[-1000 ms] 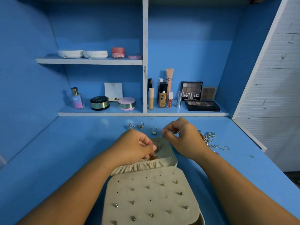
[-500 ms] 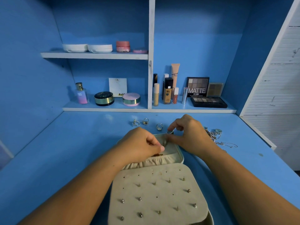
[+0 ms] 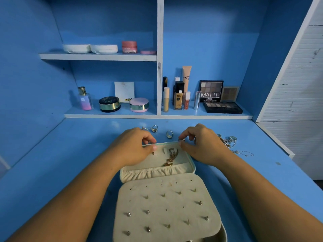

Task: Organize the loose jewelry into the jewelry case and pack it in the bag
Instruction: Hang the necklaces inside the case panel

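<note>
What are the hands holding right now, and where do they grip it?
The right hand pinches a small ring between thumb and forefinger. The left hand curls at the rim of the case; its hold is unclear.

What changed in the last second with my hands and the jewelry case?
Left hand slid off the pocket of the cream jewelry case to its far rim, uncovering the gold chain. Right hand brought its pinched small silver ring to that rim. Three loose rings and silver chains on the blue desk stayed put.
</note>
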